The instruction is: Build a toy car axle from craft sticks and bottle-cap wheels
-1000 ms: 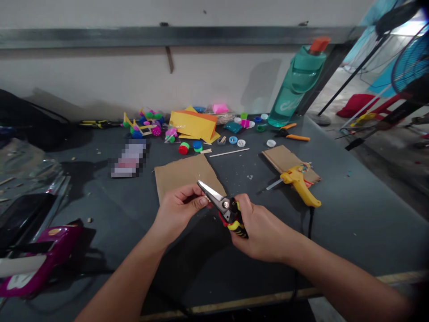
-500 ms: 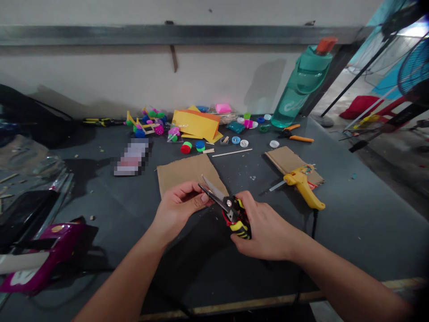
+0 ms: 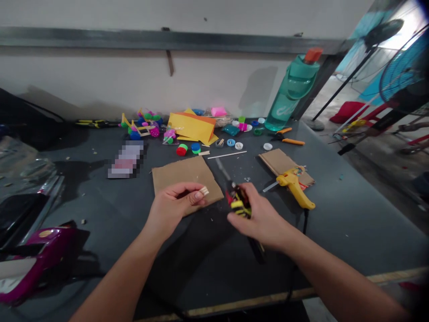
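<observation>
Head view: two bare hands work above a dark grey flat worktop (image 3: 117,237).
Right hand (image 3: 259,217): its fingers are closed around the yellow, red and black handles of metal-bladed cutters (image 3: 238,205); the blades are blurred, so I cannot tell how far they are open. They are apart from the sticks.
Left hand (image 3: 170,208): thumb and fingertips are pinched together on a small bunch of short pale wooden sticks (image 3: 204,191), over the brown cardboard sheet (image 3: 177,172).
Stick ends: they look nearly even, so I judge this bunch is cut to short length; whether more trimming is left, I cannot tell.
Yellow plastic glue gun (image 3: 295,188): it lies untouched, on a second cardboard piece (image 3: 276,158); no gluing is in progress.
Long thin pale stick (image 3: 227,154): it lies uncut behind the cardboard sheet.
Colourful small figures (image 3: 147,129): these look assembled, at the back.
</observation>
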### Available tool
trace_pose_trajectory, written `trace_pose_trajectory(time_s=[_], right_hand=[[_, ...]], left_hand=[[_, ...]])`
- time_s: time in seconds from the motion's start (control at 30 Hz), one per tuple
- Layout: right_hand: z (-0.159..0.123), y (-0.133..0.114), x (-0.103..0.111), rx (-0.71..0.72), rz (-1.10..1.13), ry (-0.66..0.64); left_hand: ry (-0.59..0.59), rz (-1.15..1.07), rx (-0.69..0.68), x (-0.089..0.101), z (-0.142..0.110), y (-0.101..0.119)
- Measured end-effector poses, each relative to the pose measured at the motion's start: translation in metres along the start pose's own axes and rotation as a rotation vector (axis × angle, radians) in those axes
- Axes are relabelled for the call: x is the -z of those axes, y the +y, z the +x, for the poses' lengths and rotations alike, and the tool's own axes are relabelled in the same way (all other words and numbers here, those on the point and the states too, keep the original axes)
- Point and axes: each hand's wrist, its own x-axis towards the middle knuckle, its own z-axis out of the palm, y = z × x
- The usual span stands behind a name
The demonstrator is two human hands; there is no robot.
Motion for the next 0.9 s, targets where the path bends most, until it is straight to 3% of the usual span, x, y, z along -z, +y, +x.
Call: trace_pose_trajectory(time_s=[0.1, 0.33, 0.53, 0.67, 0.8, 0.9], right_hand=[[0.008, 0.009, 0.002, -0.102, 0.057, 0.157], [0.019, 0.02, -0.017, -0.092, -0.291, 0.344], [0.03, 0.02, -0.022, -0.123, -0.564, 0.401], [0.026, 0.018, -0.024, -0.125, -0.723, 0.342], [0.014, 0.0, -0.01, 0.032, -0.766, 0.274], [0.009, -0.02, 0.004, 0.289, -0.564, 0.237]], left_hand=[[0.045, -0.027, 0.033, 0.001, 0.003, 0.001], [0.056, -0.036, 0.022, -0.002, 0.005, 0.002], [0.006, -0.066, 0.082, -0.006, -0.001, 0.004], [-0.01, -0.089, 0.087, -0.004, -0.003, 0.007], [-0.019, -0.082, 0.075, -0.003, -0.005, 0.011], [-0.041, -0.057, 0.08, -0.002, -0.005, 0.012]])
